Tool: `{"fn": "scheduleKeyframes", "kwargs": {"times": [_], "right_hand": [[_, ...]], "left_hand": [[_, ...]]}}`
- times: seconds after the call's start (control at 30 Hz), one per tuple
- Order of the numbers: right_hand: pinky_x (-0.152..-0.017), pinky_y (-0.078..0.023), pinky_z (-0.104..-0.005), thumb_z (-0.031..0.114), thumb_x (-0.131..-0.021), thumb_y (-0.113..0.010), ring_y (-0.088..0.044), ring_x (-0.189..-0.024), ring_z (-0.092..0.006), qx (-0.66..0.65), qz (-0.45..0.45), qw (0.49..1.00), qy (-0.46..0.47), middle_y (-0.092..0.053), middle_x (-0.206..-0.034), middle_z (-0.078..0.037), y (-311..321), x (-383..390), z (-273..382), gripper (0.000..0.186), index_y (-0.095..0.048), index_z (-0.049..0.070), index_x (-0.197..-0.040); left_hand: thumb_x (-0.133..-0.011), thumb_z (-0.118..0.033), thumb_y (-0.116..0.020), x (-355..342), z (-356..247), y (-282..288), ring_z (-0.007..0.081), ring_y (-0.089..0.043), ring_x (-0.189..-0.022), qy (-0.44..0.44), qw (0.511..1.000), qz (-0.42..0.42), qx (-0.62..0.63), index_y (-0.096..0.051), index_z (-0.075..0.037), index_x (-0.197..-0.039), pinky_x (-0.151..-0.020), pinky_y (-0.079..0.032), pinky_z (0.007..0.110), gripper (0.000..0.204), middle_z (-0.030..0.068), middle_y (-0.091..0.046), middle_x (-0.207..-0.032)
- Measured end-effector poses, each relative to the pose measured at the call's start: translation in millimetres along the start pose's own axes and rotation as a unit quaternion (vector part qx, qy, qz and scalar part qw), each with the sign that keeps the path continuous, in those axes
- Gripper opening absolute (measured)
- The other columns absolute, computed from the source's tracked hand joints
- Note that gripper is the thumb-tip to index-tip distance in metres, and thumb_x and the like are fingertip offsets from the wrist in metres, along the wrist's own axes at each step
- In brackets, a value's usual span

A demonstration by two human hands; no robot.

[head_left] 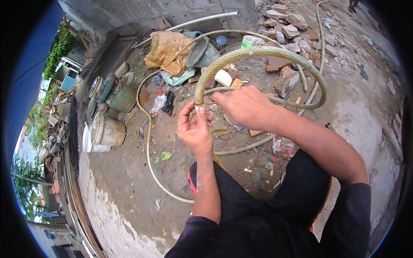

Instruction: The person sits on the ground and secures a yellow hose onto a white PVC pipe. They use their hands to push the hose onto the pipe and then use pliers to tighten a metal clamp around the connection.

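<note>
Upright in my left hand (194, 127) is the end of a braided, yellowish hose (258, 52), gripped by thumb and fingers at a pale fitting (198, 108). The hose arches up from there and loops to the right. Just right of that joint, my right hand (238, 107) is closed, with thumb and finger pinched near a thin dark piece, too small to make out. More lengths of hose lie on the dirt around both hands.
Lidded buckets (119, 92) and a pale bucket (109, 131) stand left. Ahead are a concrete wall (180, 13), brown sack (165, 50) and tipped grey bucket (201, 52). Rubble (297, 21) lies right; planks (75, 193) run along the left. A person's legs (352, 5) show top right.
</note>
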State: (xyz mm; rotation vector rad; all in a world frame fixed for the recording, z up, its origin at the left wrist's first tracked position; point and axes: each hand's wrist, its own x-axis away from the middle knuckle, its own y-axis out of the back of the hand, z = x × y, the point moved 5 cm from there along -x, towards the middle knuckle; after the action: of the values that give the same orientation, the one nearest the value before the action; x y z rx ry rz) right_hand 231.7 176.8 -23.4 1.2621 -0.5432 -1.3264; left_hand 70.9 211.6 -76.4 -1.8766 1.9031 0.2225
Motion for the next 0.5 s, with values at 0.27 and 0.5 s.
{"fn": "scheduleKeyframes", "kwargs": {"times": [0.27, 0.5], "right_hand": [[-0.059, -0.053, -0.0515, 0.016, -0.091, -0.06, -0.069, -0.066, -0.0389, 0.03, 0.012, 0.999, 0.007, -0.069, -0.072, -0.017, 19, 7, 0, 0.012, -0.061, 0.005, -0.098], [-0.062, -0.051, -0.0549, 0.016, -0.094, -0.058, -0.069, -0.071, -0.0415, -0.021, 0.018, 0.998, -0.049, -0.069, -0.075, -0.02, 21, 19, -6, 0.013, -0.065, 0.006, -0.098]], "left_hand": [[-0.106, -0.01, -0.058, 3, 14, -5, 0.0043, -0.051, -0.064, -0.089, 0.975, 0.069, -0.191, -0.054, 0.007, -0.135, -0.053, -0.04, 0.021, 0.034, 0.0043, -0.064, -0.091], [-0.105, -0.01, -0.06, 9, 16, -12, 0.0039, -0.05, -0.065, -0.076, 0.973, 0.088, -0.2, -0.055, 0.007, -0.136, -0.054, -0.039, 0.021, 0.036, 0.0028, -0.063, -0.088]]}}
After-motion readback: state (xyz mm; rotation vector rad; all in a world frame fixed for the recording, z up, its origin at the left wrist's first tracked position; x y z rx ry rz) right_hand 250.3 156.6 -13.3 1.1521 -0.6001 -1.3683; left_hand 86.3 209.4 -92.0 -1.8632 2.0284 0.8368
